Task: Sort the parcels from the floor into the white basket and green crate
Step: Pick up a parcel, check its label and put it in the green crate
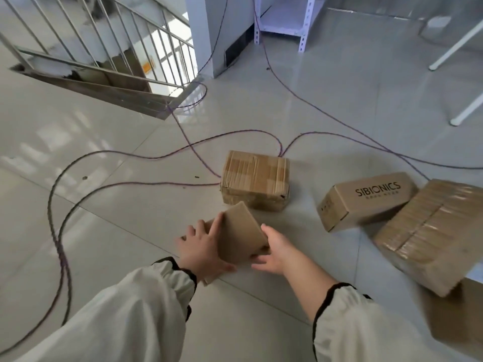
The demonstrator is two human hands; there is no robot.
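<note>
Down on the tiled floor (130, 231), both hands (203, 246) are gripping one small cardboard parcel (241, 235) while three boxes are lying unsorted, basket and crate unseen.

A small parcel (241, 232) sits low in the middle, held between the left hand (202, 248) on its left side and the right hand (274, 250) on its right. Just behind it, a taped box (256, 178) rests on the floor (117, 205). To the right lies a printed box (366, 199), touching a larger box (431, 231) further right. Cables (60, 231) loop across the floor on the left and behind the boxes. A stair railing (104, 53) stands far back left, a shelf unit (285, 19) far back centre.
</note>
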